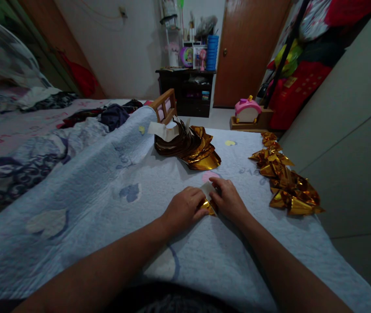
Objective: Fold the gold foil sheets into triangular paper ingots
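Note:
Both of my hands meet over one sheet of gold foil paper (208, 207), partly folded, its pale back showing at the top and its shiny gold side at the bottom. My left hand (187, 205) grips its left side, fingers closed with the thumb along the lower edge. On the other side my right hand (227, 196) pinches the right edge, fingers bent over it. Just beyond lies a fanned stack of gold foil sheets (205, 161). To the right, several folded gold foil pieces (286, 184) lie in a heap. My fingers hide part of the sheet.
A light blue quilt (107, 226) with heart patterns covers the surface under my hands. Rumpled clothes and bedding (114, 116) lie at the left. A small wooden rail (166, 106) stands behind the stack; a pale cabinet panel (351, 152) rises at the right.

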Demonstrator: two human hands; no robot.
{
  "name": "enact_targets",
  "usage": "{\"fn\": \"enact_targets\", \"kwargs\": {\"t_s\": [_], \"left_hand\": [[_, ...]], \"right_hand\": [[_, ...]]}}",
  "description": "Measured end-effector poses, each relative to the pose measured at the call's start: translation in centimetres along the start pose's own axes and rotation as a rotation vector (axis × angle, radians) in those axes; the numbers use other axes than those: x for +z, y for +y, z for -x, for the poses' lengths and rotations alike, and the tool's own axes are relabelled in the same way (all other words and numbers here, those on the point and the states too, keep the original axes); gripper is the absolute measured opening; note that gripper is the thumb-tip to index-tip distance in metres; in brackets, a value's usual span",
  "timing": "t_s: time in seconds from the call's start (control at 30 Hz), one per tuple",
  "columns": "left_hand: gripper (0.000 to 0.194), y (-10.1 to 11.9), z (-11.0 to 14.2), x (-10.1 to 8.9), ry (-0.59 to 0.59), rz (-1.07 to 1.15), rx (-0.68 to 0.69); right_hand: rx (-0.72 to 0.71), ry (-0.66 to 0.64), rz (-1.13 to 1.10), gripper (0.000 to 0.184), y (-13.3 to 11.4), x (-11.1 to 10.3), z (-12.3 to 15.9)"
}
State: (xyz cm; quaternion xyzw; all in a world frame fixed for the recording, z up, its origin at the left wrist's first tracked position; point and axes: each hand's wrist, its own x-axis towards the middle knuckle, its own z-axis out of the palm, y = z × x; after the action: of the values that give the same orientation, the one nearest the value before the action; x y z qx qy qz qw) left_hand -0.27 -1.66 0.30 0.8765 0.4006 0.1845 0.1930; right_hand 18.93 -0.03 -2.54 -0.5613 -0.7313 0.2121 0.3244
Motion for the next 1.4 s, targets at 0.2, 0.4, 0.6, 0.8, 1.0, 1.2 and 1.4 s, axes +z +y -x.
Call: {"fn": "enact_targets", "kwargs": {"t_s": [0.2, 0.4, 0.6, 0.8, 1.0, 1.2, 1.4], "left_hand": [[0.021, 0.2, 0.2, 0.0, -0.007, -0.015, 0.003], [0.024, 0.1, 0.2, 0.2, 0.008, -0.017, 0.017], [0.025, -0.2, 0.4, 0.2, 0.027, -0.012, 0.018], [0.029, 0.0, 0.5, 0.1, 0.031, -0.094, 0.032], [0.033, 0.2, 0.6, 0.2, 0.021, -0.145, 0.024], [0.033, 0.1, 0.8, 0.4, 0.056, -0.171, 0.045], [0.033, 0.0, 0.9, 0.8, 0.045, -0.191, 0.058]], "right_hand": [[-0.094, -0.008, 0.068, 0.036, 0.1, 0.2, -0.3], [-0.187, 0.058, 0.196, 0.029, -0.1, 0.2, -0.3], [-0.246, 0.032, 0.222, 0.021, -0.5, 0.0, -0.2], [-0.282, 0.014, 0.217, 0.02, -0.6, -0.2, 0.1], [-0.327, 0.006, 0.216, 0.022, -1.0, -0.3, 0.3], [-0.333, -0.018, 0.229, 0.021, -1.0, -0.3, 0.4], [-0.344, -0.02, 0.236, 0.02, -0.8, -0.1, 0.4]]}}
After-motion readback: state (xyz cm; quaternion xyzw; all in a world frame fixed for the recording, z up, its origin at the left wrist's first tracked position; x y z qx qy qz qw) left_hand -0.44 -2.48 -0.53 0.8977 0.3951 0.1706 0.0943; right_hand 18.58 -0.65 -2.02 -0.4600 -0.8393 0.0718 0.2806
